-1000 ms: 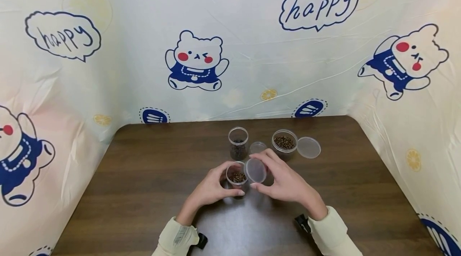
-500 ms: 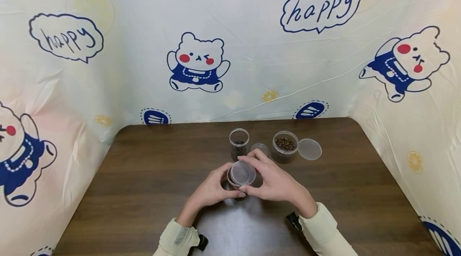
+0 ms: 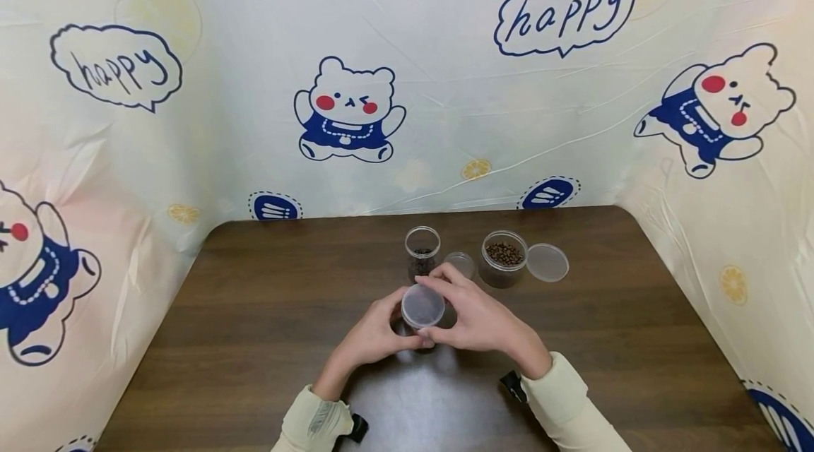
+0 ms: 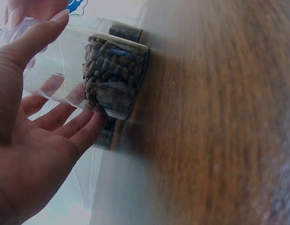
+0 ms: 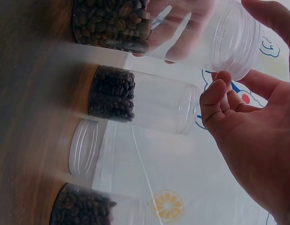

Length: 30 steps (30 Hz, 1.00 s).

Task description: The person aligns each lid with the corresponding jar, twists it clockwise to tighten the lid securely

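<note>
A clear jar [image 4: 109,70] partly filled with coffee beans stands upright on the table. My left hand [image 3: 374,330] grips it, thumb on the near side and fingers on the far side. On the jar's mouth sits a translucent lid [image 3: 422,306], level and covering the opening in the head view. My right hand [image 3: 482,316] holds this lid at its edge, the thumb at the near side and fingertips at the far side. The right wrist view shows the lid's rim [image 5: 243,44] around the jar's top; whether it is threaded tight cannot be told.
Just behind stands an uncovered jar of dark beans [image 3: 422,254]. A loose lid [image 3: 460,265] lies to its right. Farther right is a wider uncovered jar of beans [image 3: 502,258], with another lid [image 3: 547,263] beside it. A printed curtain [image 3: 445,120] borders the wooden table [image 3: 254,311].
My right hand has moved left, bringing the lid from beside the jar onto its mouth. The beans seen from above are now covered. My left hand has kept its grip on the jar.
</note>
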Available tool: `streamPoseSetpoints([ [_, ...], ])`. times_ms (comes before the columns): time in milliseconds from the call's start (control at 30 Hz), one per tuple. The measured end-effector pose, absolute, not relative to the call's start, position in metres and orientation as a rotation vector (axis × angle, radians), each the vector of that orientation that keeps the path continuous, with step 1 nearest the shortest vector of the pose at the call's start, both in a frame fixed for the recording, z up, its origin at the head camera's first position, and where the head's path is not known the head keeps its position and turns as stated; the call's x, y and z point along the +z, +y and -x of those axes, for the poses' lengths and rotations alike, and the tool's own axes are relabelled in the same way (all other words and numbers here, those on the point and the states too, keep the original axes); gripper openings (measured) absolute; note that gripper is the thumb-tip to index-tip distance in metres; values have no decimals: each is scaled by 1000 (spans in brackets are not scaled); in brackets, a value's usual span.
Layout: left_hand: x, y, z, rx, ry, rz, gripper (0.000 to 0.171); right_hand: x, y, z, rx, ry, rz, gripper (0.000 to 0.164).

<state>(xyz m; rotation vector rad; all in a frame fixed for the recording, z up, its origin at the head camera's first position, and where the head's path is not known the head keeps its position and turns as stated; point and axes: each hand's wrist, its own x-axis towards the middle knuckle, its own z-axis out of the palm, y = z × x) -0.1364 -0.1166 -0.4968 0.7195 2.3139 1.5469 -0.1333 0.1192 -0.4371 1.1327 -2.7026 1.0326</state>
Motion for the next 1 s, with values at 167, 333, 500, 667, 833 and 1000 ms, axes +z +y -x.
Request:
streamPoseSetpoints([
  [167, -497, -116, 135, 1531, 2324, -709, 72, -437, 118, 134, 1037, -2743, -1133, 74],
  [333, -498, -116, 136, 1534, 2333, -710, 72, -438, 119, 136, 1064, -2736, -1148, 72],
  [500, -498, -116, 136, 1545, 2320, -701, 73, -441, 120, 139, 1097, -2718, -1156, 69],
  [667, -498, -116, 136, 1541, 2326, -694, 73, -440, 120, 139, 1109, -2721, -1149, 69],
  [833, -498, -117, 136, 1535, 2326, -677, 73, -438, 119, 138, 1104, -2738, -1133, 69],
  [1000, -499, -117, 137, 1539, 2320, -690, 71, -436, 117, 137, 1088, -2730, -1122, 68],
])
